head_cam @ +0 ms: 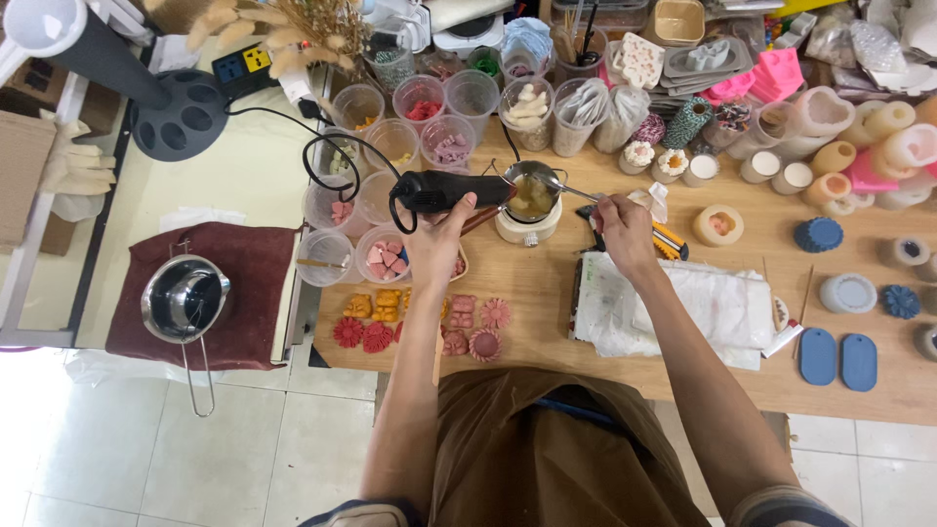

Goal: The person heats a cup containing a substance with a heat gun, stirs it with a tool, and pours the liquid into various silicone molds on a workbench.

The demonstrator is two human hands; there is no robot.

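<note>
Brown apron cloth [547, 439] fills the nearest part of the view, with both bare forearms reaching away from it over the wooden table [683, 376].

Just past the table's near edge lie red and orange flower-shaped wax pieces [376, 334] on the left and a crumpled white cloth [703, 307] on the right, with two blue oval moulds [837, 359] beyond its right end.

Next out come the hands. The left hand [436, 237] has its grip wrapped round the handle of a black heat gun [451, 190]; the gun's long axis runs left to right, nozzle pointing right at a small metal pot [532, 190], which sits on a white warmer [528, 226] and holds yellowish liquid. The right hand [622, 227] pinches a thin metal spoon [571, 188], whose shaft slants up and left so its tip dips into the pot; the bowl of the spoon is hidden, probably under the liquid. So the pot lies between the hands, to the right of the left grip and up-left of the right; the gun's nozzle nearly touches its rim.

To the far left, off the table, a steel melting pot [183, 300] rests on a dark red towel [210, 293].

Farther back stand clear plastic cups [420, 100] of coloured wax bits, then candles [883, 146], pink moulds [771, 76] and spools of twine [686, 121] along the far edge.
</note>
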